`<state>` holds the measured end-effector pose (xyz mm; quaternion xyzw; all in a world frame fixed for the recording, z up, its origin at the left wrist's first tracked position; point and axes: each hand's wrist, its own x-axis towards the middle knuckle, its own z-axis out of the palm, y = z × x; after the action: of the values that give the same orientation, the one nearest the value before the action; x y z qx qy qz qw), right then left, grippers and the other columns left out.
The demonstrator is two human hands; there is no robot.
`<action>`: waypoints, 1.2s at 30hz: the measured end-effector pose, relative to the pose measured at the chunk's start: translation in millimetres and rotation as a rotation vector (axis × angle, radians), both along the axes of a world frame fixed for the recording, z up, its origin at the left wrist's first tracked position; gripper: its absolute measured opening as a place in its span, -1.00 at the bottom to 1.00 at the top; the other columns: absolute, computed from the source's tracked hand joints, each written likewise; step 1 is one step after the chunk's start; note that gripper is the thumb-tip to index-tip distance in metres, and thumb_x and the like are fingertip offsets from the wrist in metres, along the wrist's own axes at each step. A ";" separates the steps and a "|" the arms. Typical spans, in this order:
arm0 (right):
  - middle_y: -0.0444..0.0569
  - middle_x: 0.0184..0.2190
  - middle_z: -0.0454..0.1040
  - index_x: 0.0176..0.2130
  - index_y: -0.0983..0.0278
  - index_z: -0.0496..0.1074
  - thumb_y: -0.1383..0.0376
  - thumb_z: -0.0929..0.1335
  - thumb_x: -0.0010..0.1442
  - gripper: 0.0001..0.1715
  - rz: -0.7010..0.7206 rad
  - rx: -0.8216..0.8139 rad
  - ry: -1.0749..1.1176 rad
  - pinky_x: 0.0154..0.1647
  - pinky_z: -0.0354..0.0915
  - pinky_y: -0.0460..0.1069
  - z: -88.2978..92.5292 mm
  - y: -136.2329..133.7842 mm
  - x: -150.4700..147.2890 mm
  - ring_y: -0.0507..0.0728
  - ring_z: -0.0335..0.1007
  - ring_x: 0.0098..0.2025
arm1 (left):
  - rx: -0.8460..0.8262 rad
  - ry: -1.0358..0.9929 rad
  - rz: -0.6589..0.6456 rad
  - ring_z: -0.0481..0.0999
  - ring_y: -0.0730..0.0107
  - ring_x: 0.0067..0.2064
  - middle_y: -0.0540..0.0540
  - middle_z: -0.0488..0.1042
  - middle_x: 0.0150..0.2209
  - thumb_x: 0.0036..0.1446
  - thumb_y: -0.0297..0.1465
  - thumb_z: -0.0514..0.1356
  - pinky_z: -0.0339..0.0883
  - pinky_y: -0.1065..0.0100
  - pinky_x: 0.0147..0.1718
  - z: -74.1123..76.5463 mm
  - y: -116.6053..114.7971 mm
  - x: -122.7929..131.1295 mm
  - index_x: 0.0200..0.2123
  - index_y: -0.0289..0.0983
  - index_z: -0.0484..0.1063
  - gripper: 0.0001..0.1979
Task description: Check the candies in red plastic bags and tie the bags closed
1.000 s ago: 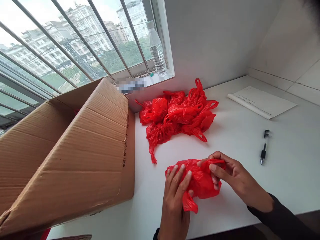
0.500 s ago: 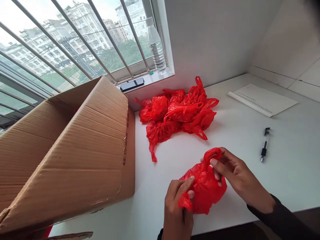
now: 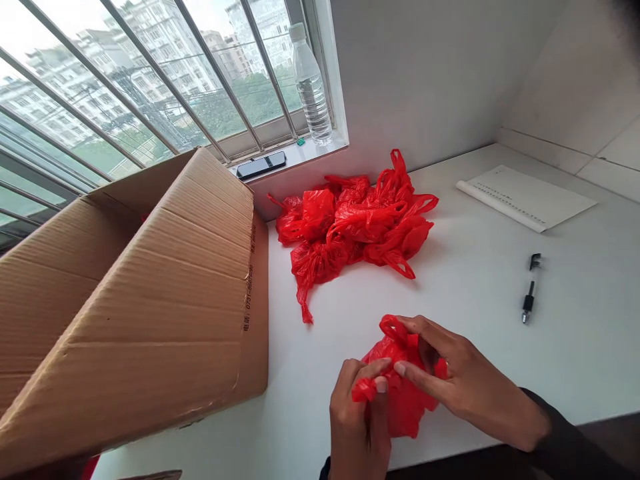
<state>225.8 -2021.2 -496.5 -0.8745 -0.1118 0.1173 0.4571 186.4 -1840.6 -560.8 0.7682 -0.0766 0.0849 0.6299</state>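
Note:
A red plastic bag (image 3: 407, 407) rests near the front edge of the white table, between my two hands. My left hand (image 3: 357, 407) is closed on its left handle, and a crumpled end sticks out over the fingers. From the right, my right hand (image 3: 450, 367) pinches the bag near its neck, thumb close to the left fingertips. A loop of the other handle stands up above the right fingers. What the bag holds, if anything, is hidden. Beyond the hands lies a pile of red plastic bags (image 3: 360, 227), several with their handles sticking out.
A tall cardboard box (image 3: 165, 300) with its top open stands at the left. On the window sill are a phone (image 3: 261, 165) and a water bottle (image 3: 313, 93). A pen (image 3: 529, 300) and a sheet of paper (image 3: 530, 200) lie on the right of the table (image 3: 480, 293).
My right hand has moved left and down, drawing the right handle in toward my left hand. The left hand keeps its hold with little movement.

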 end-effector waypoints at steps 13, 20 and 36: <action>-0.18 0.16 0.41 0.35 -0.16 0.10 0.21 0.32 0.38 -0.36 0.057 -0.079 -0.007 0.06 0.42 0.05 -0.5 -6.7 2.4 0.09 0.47 -0.03 | 0.168 -0.010 -0.033 0.46 0.27 -0.22 -0.11 0.40 -0.21 0.36 -0.42 0.14 0.42 0.22 -0.27 -0.6 -2.2 -0.6 0.08 -0.15 0.48 -0.73; -0.12 0.01 0.47 0.31 -0.09 0.18 0.20 0.23 0.45 -0.51 0.033 -0.056 -0.044 -0.09 0.45 0.04 1.8 -5.7 0.7 0.10 0.47 -0.15 | 0.124 0.013 -0.016 0.45 0.33 -0.29 -0.07 0.38 -0.25 0.36 -0.44 0.13 0.39 0.30 -0.35 4.0 -3.4 0.0 0.08 -0.13 0.52 -0.71; -0.10 -0.17 0.42 0.01 0.07 0.34 0.21 0.17 0.48 -0.78 0.025 0.038 0.009 -0.19 0.38 -0.02 2.9 -5.3 3.2 0.09 0.38 -0.23 | 0.210 0.009 -0.053 0.40 0.38 -0.37 -0.03 0.35 -0.35 0.39 -0.41 0.10 0.31 0.36 -0.40 -7.2 5.5 6.6 0.18 -0.10 0.49 -0.64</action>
<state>229.1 -2026.5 -493.6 -0.8637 -0.1229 0.1246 0.4726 192.9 -1835.1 -568.0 0.8280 -0.1025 0.0560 0.5484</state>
